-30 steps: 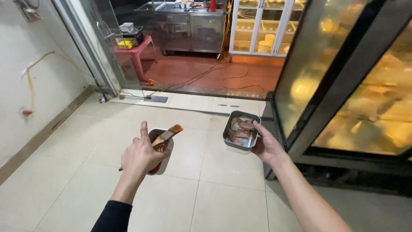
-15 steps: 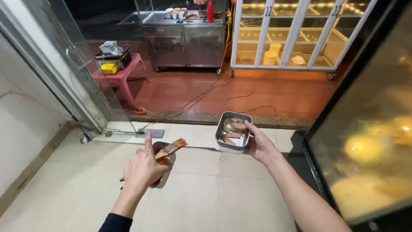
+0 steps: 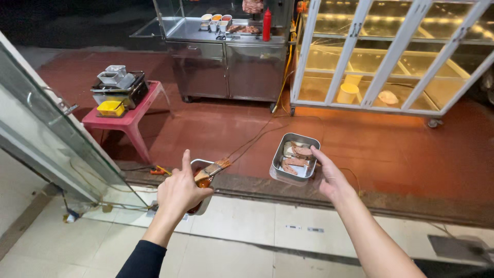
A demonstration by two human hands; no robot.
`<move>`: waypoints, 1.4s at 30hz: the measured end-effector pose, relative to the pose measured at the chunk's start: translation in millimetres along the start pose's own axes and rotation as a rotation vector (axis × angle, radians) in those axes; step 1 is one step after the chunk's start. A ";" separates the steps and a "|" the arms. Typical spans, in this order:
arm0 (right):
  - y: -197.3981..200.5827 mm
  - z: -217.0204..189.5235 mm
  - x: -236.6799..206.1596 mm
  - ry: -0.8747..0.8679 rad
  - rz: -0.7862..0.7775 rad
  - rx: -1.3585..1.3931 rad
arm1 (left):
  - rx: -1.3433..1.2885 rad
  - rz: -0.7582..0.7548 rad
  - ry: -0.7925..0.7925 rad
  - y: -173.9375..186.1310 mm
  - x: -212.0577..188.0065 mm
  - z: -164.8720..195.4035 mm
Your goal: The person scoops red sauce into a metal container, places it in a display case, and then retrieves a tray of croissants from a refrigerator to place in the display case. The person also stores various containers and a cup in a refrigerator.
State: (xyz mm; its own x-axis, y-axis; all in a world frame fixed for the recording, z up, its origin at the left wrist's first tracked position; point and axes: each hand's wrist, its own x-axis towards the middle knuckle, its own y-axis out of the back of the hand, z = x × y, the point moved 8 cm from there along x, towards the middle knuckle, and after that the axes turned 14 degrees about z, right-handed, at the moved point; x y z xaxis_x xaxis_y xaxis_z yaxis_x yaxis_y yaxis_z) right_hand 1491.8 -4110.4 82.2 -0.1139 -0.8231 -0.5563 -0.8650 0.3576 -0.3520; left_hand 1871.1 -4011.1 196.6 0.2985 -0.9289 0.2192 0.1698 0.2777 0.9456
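Left hand [image 3: 180,191] grips our sauce tin [image 3: 201,180] and brush [image 3: 212,170], right hand [image 3: 329,180] the meat tray [image 3: 295,159]; we carry both level over the doorsill [image 3: 309,198].

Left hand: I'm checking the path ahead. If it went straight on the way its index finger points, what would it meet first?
Probably the pink plastic table: the left hand, holding a sauce container with a brush, points up and ahead. Depth is unclear.

pink table [image 3: 135,118], steel cart [image 3: 231,62], glass cabinet [image 3: 391,56]
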 end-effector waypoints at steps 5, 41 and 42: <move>-139.4 -98.5 171.4 -0.019 -0.037 -0.034 | 0.026 0.010 0.057 -29.2 219.5 20.8; -916.7 -458.9 1179.2 -0.172 -0.273 -0.118 | 0.071 -0.023 0.317 -383.8 1432.9 14.3; -933.5 -459.6 1202.0 -0.173 -0.276 -0.133 | 0.065 -0.018 0.313 -391.4 1461.6 10.1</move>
State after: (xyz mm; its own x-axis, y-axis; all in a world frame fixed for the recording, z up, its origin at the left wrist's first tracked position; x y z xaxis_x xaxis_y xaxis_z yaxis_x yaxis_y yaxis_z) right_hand 1937.7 -5636.4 88.1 0.2077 -0.7897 -0.5772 -0.9091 0.0620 -0.4119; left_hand 2231.5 -5479.9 149.3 0.5719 -0.8105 0.1270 0.1205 0.2361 0.9642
